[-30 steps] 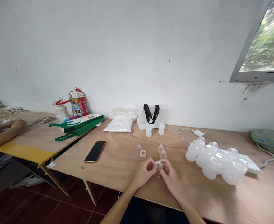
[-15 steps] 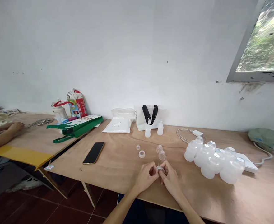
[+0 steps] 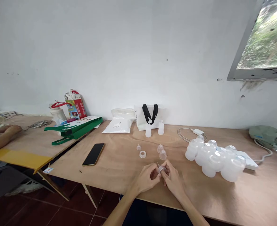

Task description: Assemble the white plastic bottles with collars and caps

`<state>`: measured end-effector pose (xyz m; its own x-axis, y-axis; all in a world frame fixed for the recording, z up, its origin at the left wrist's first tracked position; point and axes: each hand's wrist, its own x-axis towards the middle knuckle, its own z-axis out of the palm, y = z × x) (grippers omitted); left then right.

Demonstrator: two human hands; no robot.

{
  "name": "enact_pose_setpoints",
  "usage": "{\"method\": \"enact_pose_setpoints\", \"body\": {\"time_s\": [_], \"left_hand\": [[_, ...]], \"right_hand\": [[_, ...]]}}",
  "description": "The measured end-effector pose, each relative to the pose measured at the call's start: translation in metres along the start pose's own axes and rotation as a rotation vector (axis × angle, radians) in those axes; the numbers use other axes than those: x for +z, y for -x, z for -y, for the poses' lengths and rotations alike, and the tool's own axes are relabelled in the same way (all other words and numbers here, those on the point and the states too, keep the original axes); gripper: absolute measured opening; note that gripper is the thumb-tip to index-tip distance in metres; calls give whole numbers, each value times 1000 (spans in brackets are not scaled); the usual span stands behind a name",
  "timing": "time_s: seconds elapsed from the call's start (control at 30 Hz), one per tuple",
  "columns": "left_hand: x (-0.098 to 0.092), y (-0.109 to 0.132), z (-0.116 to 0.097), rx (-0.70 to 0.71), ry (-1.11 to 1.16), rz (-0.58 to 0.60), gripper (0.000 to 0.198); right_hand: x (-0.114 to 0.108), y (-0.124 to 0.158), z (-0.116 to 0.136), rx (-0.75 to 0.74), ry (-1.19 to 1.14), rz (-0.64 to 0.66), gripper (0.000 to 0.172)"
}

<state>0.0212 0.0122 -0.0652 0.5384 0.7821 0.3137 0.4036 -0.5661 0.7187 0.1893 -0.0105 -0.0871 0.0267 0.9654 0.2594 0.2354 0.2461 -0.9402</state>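
Near the table's front edge, my right hand (image 3: 171,177) grips a translucent ring (image 3: 162,169) with a thin tip poking out of it. My left hand (image 3: 150,177) is closed at the ring's left side, thumb and fingertips pinched on it. Beyond my hands lie a loose ring (image 3: 142,154), a small clear nipple (image 3: 138,147) and two clear domed caps, one nearer (image 3: 163,154) and one farther (image 3: 160,148). Two frosted bottles, a left one (image 3: 148,131) and a right one (image 3: 161,128), stand farther back.
Several frosted bottles with domed caps (image 3: 215,161) stand to the right, by a white box (image 3: 248,160) and cable. A phone (image 3: 93,154) lies left. White packages (image 3: 117,126) and a bag (image 3: 139,121) rest by the wall. Another person's hand (image 3: 13,129) is at the far-left table.
The ring between my hands has tilted slightly, and its thin tip now leans left. The whole view has shifted a little; the things on the table stay as they were.
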Motion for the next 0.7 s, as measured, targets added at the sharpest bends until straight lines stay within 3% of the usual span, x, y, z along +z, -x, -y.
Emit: {"method": "enact_pose_setpoints", "body": {"time_s": [0.37,0.7], "left_hand": [[7,-6,0,-51,47,-43,20],[-8,-11,-2,-152,93,-106,34]], "right_hand": [[-3,-3,6,-13,79,-40,6],[3,1,19,-44,129,8,39]]}}
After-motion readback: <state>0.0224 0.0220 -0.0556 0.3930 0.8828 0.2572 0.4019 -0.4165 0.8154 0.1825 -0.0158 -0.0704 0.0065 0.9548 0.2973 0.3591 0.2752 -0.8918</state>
